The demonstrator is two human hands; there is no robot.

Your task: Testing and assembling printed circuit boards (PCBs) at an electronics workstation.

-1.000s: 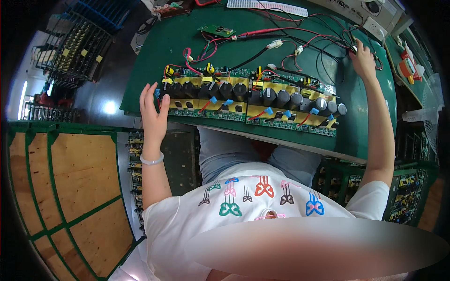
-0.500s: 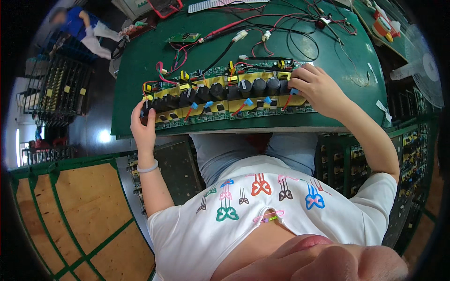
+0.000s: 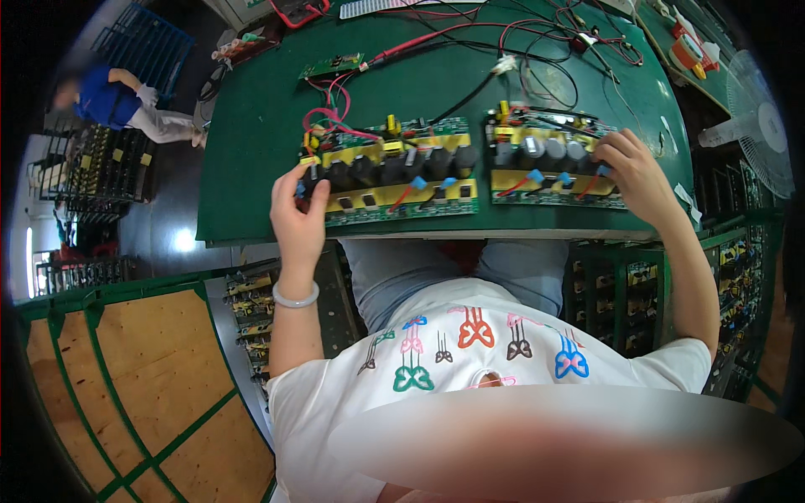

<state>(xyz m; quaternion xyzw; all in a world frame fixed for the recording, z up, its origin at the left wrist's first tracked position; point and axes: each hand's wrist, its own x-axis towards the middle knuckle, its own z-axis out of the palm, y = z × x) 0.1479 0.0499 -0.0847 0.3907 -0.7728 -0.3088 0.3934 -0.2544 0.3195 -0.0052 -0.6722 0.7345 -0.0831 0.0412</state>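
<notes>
Two green circuit boards with yellow strips, black capacitors and blue-tipped red wires lie on the green table (image 3: 251,151), a gap between them. At the outer end of the left circuit board (image 3: 381,201), my left hand (image 3: 297,214) is closed around the edge, thumb in front and fingers behind. My right hand (image 3: 635,178) has its fingers closed on the outer end of the right circuit board (image 3: 545,183), partly hiding it. Pink wires (image 3: 323,117) run from the left board's far side to a small green board (image 3: 331,65). Behind the gap lies a white connector (image 3: 505,64) on a black cable.
Red and black leads (image 3: 436,38) tangle across the table's far side. A white fan (image 3: 759,126) stands at the right. Racks of boards (image 3: 251,310) flank me below the table. At the far left, a person in blue (image 3: 109,96) is beside wire racks.
The boards, end to end before, have come apart: my left hand moved right with the left one, my right hand moved right with the other. The person at the far left has shifted.
</notes>
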